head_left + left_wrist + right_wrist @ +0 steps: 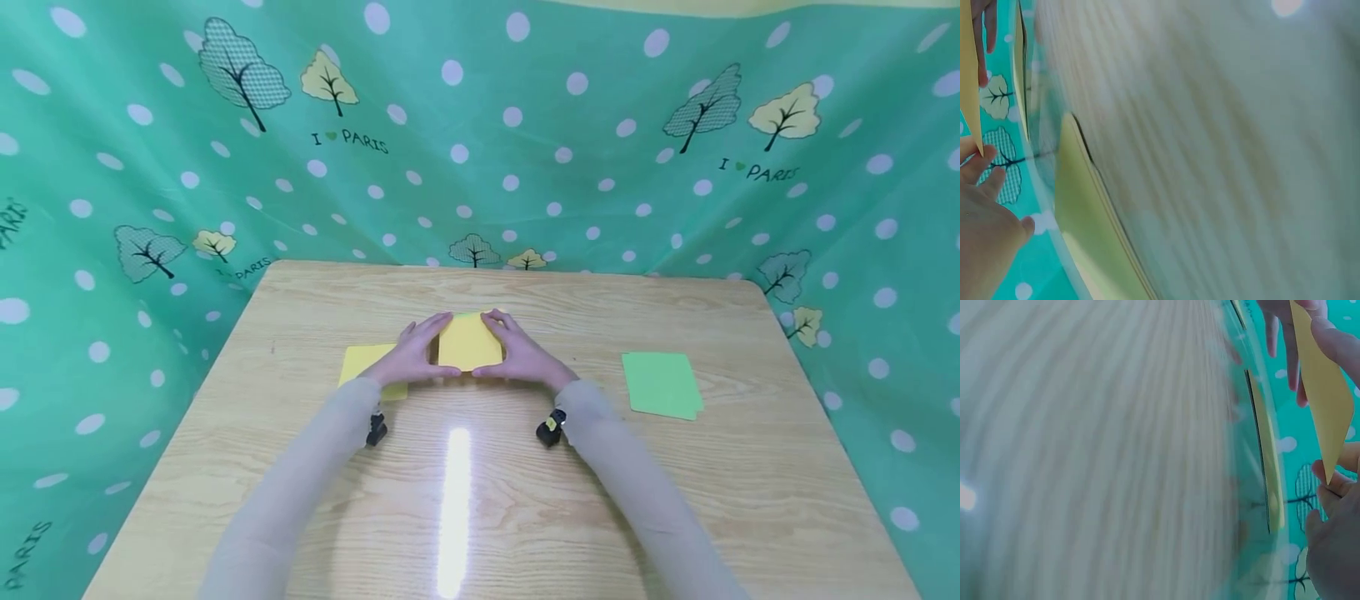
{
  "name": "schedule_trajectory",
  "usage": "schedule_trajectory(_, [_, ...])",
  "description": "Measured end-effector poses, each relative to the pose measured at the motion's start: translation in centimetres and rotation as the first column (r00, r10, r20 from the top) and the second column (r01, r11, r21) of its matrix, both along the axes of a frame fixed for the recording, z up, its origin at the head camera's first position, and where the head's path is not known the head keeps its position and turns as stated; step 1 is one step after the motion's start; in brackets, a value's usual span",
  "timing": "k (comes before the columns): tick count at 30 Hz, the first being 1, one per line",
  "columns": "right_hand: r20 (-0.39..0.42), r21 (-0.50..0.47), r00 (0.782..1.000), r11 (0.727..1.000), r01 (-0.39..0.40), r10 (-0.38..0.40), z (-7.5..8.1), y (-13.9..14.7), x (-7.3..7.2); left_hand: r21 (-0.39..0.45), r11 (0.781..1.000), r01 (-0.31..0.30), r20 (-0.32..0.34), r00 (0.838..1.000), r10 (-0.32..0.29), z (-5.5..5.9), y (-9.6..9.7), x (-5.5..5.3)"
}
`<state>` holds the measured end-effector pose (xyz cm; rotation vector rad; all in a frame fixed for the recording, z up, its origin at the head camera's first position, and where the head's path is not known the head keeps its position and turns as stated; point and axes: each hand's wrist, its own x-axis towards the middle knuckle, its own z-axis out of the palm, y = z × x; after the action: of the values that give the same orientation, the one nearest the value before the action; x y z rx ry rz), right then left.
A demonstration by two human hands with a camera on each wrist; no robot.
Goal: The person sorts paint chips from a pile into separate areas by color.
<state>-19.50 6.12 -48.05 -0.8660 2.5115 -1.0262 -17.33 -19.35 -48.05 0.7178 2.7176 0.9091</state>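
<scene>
A square orange-yellow paper sheet (469,343) is held between both hands, raised off the table in the wrist views. My left hand (416,354) pinches its left side, thumb at the near edge and fingers at the far one. On the opposite side my right hand (521,354) grips it the same way. In the right wrist view the sheet (1322,394) looks slightly bent. A yellow square paper stack (360,360) lies partly hidden beneath the left hand and wrist. Behind the held sheet a green sliver shows; what it belongs to is hidden.
To the right lies a pile of green square papers (660,383), its edges slightly offset. The wooden table (570,517) has a bright light reflection near its front middle. A teal dotted cloth (517,183) hangs behind and at both sides.
</scene>
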Motion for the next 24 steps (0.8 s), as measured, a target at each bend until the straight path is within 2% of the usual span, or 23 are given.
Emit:
schedule_trajectory(6, [0.012,-0.030,1.000,0.999,-0.018,0.019,0.0,-1.4,0.4,0.006,0.999,-0.045,0.027,0.999,0.045,0.1,-1.2,0.9])
schedule_trajectory(14, [0.043,-0.089,0.997,0.994,-0.063,0.067,-0.1,-2.3,0.7,0.035,0.997,-0.070,0.049,0.997,0.068,0.4,-2.5,2.2])
schedule_trajectory(24, [0.014,-0.103,0.994,0.989,-0.107,0.109,-0.5,-3.4,0.7,0.045,0.996,-0.075,0.017,0.997,0.074,0.3,-3.9,3.0])
